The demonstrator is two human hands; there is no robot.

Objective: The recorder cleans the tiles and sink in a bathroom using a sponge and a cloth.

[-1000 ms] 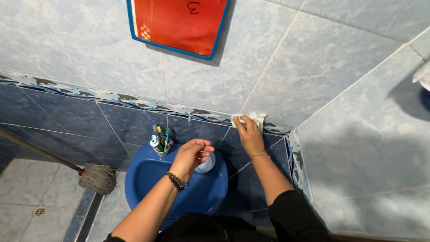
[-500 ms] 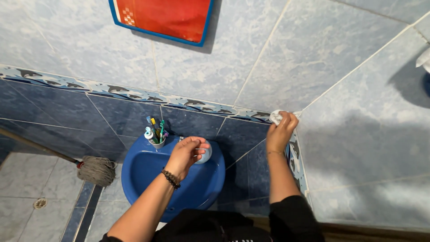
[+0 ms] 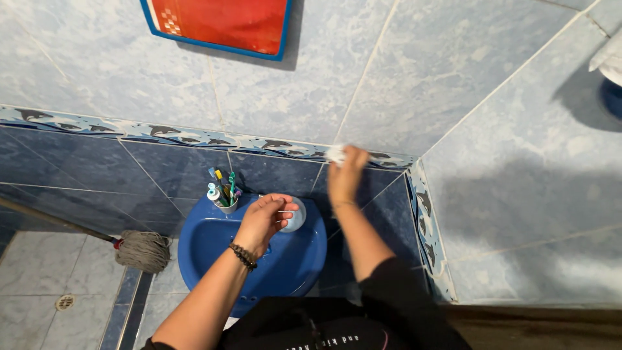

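White cloth [image 3: 335, 153], blurred, seems pinched in my right hand [image 3: 345, 176] against the wall tile; my left hand [image 3: 264, 219] hangs half-open below, touching the sink [image 3: 214, 243].

The sink [image 3: 285, 259] was deep blue, the upper tiles [image 3: 453, 78] marbled pale blue, the lower tiles [image 3: 97, 175] dark blue; a dolphin-patterned border [image 3: 194, 137] ran between them, the board [image 3: 220, 23] was red with blue edging, the mop [image 3: 144, 250] grey, the cloth [image 3: 336, 153] white
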